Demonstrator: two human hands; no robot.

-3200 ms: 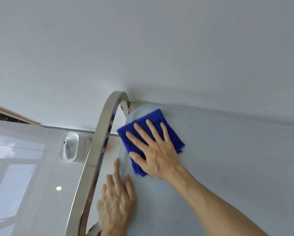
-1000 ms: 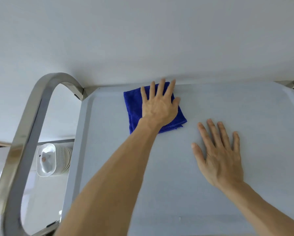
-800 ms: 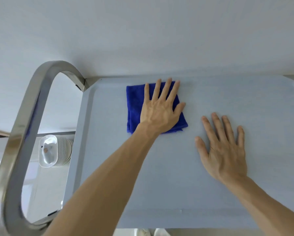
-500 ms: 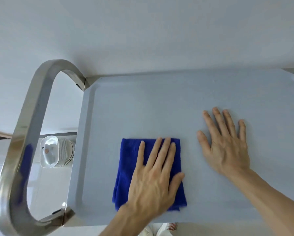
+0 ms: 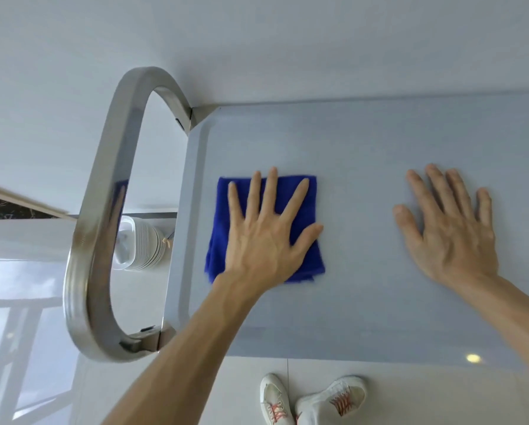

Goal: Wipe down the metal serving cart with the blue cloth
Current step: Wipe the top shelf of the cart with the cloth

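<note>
A folded blue cloth (image 5: 220,246) lies on the left part of the metal cart's top shelf (image 5: 364,302). My left hand (image 5: 266,237) presses flat on the cloth with its fingers spread and straight. My right hand (image 5: 450,228) rests flat on the bare shelf to the right of the cloth, fingers straight, a clear gap between it and the cloth. The cart's curved steel handle (image 5: 103,216) loops off the shelf's left end.
A white wall runs along the shelf's far edge. Below the handle, a stack of white dishes (image 5: 143,243) sits on a lower level. Glossy white floor tiles and my white sneakers (image 5: 312,400) show under the near edge.
My left hand has pushed the cloth away from the shelf's near edge toward its middle, after pulling it down from the far edge. My right hand stays flat in place.
</note>
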